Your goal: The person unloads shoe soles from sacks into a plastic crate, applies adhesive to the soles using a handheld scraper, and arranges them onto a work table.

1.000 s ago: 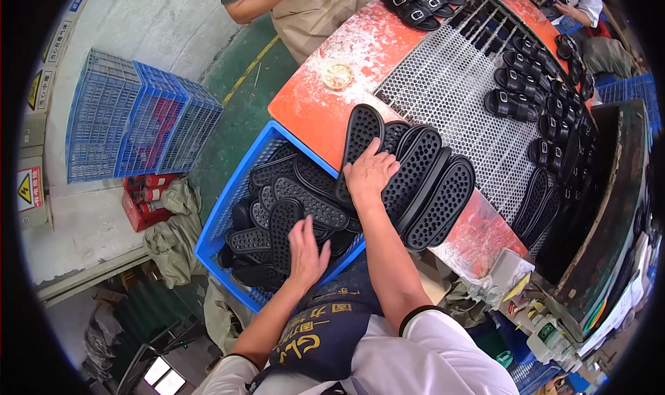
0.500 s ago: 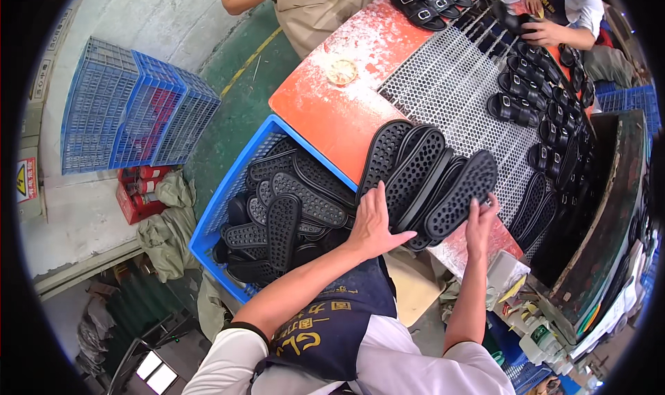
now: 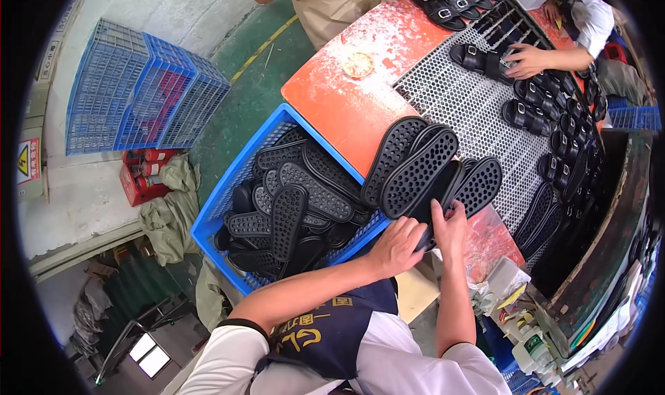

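Note:
Several black shoe soles with round-holed undersides [image 3: 420, 173] stand in a leaning row on the orange table's near edge. My left hand [image 3: 398, 248] is curled closed at the near end of these soles, its fingertips on a sole's edge. Just to its right, my right hand [image 3: 450, 230] pinches a dark sole [image 3: 438, 191] between thumb and fingers; part of that sole is hidden. Another holed sole [image 3: 480, 185] leans at the right of the row. Left of the hands, a blue basket [image 3: 208, 215] holds a heap of similar black soles [image 3: 287, 222].
A perforated metal conveyor [image 3: 443, 83] carries black buckled sandals [image 3: 526, 117] on its right side. A co-worker's hand [image 3: 530, 63] touches a sandal there; another person stands at the far side. Blue crates [image 3: 145, 90] are stacked by the wall. A round tan disc [image 3: 358, 65] lies on the table.
My left hand has moved right and curled at the soles' near end. My right hand has shifted left. The row of soles has parted, and the co-worker's hand has moved over the conveyor.

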A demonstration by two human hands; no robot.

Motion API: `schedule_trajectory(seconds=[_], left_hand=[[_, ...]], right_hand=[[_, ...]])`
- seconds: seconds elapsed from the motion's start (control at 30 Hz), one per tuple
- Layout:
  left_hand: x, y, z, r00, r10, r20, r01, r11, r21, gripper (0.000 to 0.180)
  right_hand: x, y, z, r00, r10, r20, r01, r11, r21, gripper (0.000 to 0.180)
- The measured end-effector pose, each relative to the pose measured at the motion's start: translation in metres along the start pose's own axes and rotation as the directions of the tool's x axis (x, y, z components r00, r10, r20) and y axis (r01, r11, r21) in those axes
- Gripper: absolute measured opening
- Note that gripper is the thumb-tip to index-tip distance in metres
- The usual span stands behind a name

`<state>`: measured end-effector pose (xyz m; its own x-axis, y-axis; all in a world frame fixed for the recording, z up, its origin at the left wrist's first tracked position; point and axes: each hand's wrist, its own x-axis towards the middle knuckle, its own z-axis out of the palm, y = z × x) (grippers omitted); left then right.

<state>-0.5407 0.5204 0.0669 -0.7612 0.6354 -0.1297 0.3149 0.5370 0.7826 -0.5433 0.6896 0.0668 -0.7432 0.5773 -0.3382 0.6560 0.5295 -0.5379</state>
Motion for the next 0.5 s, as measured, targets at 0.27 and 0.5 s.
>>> schedule_trajectory(seconds=[0.27, 0.5], left_hand=[[0.003, -0.045, -0.007, 0.871, -0.342, -0.352, 0.324, 0.940, -0.110, 0.079], [0.010, -0.045, -0.037, 0.835, -0.444, -0.326, 0.316, 0.871, -0.377, 0.045]], right_hand=[[-0.005, 0.019, -0.049, 0.996, 0.017, 0.083, -0.059, 0.842, 0.536, 0.042], [0.004, 0.058, -0.061, 0.970, -0.215, 0.112, 0.124, 0.835, 0.536, 0.061]])
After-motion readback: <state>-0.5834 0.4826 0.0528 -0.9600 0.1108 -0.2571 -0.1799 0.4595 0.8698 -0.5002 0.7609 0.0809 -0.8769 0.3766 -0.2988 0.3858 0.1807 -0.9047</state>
